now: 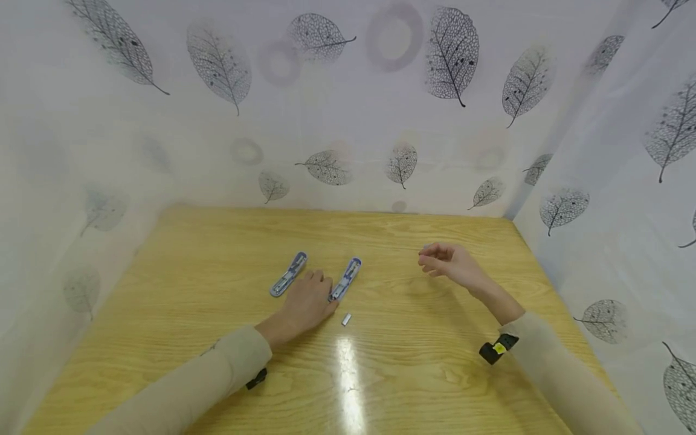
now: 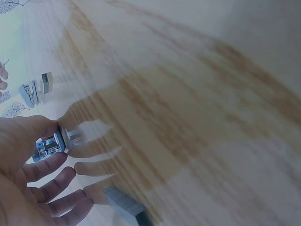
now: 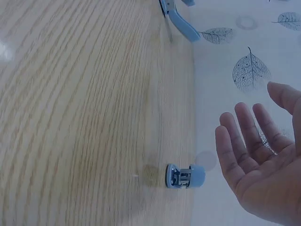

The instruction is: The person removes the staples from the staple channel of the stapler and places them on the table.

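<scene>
My left hand (image 1: 309,302) pinches the near end of a blue-grey stapler (image 1: 347,278), thumb on one side and index finger on the other; that end (image 2: 49,147) shows between them in the left wrist view. Another opened-out stapler (image 1: 288,275) lies left of this hand. A small silvery strip, apparently staples (image 1: 346,319), lies close to the thumb. My right hand (image 1: 454,264) hovers over the table with loosely bent fingers, holding nothing. Beyond it stands a third stapler (image 3: 186,176), apart from the fingers in the right wrist view and mostly hidden in the head view.
The glossy wood table (image 1: 228,241) meets a leaf-patterned white curtain (image 1: 348,109) at the back and both sides. A grey block-like piece (image 2: 126,205) lies beside the left fingertips; I cannot tell its kind. Dark wrist straps (image 1: 497,348) sit at the sleeves.
</scene>
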`<state>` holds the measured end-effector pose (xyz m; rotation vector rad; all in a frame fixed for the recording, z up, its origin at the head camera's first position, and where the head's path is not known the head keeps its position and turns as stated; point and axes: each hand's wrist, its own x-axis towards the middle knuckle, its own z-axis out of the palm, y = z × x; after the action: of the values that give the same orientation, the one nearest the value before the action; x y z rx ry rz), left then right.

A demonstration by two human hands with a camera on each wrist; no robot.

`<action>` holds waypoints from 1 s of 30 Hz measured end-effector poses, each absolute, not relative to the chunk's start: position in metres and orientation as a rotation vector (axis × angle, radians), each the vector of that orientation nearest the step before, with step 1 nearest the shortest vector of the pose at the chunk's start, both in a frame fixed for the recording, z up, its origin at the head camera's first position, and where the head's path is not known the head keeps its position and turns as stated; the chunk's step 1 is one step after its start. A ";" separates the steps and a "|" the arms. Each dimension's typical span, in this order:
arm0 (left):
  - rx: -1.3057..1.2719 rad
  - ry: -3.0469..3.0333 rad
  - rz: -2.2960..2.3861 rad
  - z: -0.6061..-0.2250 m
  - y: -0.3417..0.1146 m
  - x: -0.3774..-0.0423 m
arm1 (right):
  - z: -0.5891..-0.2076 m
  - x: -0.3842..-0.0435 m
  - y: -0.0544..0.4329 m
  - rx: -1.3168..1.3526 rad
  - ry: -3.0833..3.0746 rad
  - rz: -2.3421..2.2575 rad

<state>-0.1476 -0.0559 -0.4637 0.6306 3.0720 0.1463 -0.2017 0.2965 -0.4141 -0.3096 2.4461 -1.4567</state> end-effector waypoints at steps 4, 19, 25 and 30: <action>0.634 3.066 0.151 -0.463 -0.056 -0.147 | -0.419 -0.207 0.304 -0.397 2.578 -1.422; 0.648 3.076 0.156 -0.463 -0.057 -0.148 | -0.453 -0.231 0.320 -0.762 3.043 -0.939; 0.650 3.080 0.157 -0.463 -0.057 -0.148 | -0.459 -0.239 0.329 -0.851 3.118 -0.653; 0.661 3.082 0.147 -0.463 -0.057 -0.147 | -0.463 -0.246 0.337 -0.896 3.164 -0.401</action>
<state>-0.1475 -0.0569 -0.4634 0.6607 3.0820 0.1474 -0.2459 0.3371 -0.4627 -0.8959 3.1639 -0.4006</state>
